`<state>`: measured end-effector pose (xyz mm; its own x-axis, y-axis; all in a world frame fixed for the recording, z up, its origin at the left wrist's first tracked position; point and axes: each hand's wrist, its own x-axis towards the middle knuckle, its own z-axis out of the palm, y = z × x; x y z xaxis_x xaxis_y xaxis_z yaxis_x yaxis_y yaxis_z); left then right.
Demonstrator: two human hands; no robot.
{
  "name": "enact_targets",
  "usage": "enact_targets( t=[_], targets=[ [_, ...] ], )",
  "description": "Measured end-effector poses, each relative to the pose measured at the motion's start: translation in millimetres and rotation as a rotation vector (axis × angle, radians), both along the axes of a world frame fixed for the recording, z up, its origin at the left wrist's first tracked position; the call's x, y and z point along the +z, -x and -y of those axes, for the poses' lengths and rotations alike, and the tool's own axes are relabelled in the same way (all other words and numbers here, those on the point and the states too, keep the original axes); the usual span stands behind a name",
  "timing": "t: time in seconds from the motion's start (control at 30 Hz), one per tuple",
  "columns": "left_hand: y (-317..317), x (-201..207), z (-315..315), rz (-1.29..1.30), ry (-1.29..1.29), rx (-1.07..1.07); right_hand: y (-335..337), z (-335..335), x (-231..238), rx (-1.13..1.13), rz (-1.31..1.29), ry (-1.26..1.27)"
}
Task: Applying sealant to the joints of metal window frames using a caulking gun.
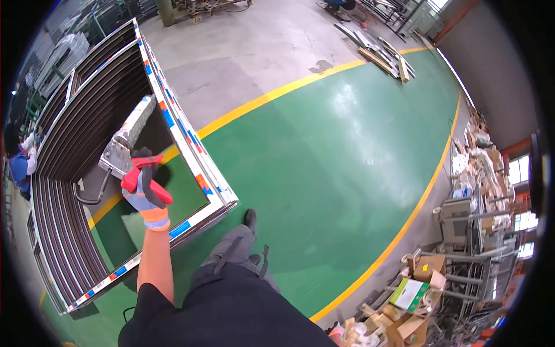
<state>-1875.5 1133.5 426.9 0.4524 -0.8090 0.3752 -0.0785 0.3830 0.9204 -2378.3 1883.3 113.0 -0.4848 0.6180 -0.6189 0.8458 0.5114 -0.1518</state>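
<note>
My left hand (pixel 147 194), in a grey, orange and red work glove, is closed around the grip of a caulking gun (pixel 118 156). The gun has a metal body, a whitish smeared barrel pointing up and away, and a bent rod with a hook at its back end. It hangs over the opening of a stack of dark window frames (pixel 69 141). White film with blue and orange marks covers the nearest frame's edges. At the bottom edge, only a bit of my right hand (pixel 336 332) shows in an orange glove; its fingers are hidden.
A co-worker (pixel 23 165) in blue with white gloves stands beyond the frames at far left. Loose profiles (pixel 381 52) lie on the floor at the back. Cardboard boxes (pixel 429 268), scrap and metal racks line the right side, beyond the yellow line (pixel 399 243) on the green floor.
</note>
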Motion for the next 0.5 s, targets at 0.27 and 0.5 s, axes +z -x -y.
enact_targets(
  t=[0.27, 0.5],
  targets=[
    [124.4, -18.1, 187.9, -0.142, -0.04, 0.088, 56.1, 264.9, -60.6, 0.737, -0.088, 0.436],
    [190.0, -9.5, 291.3, -0.481, -0.146, -0.076, 98.0, 515.1, -95.3, 0.645, 0.194, 0.626]
  ],
)
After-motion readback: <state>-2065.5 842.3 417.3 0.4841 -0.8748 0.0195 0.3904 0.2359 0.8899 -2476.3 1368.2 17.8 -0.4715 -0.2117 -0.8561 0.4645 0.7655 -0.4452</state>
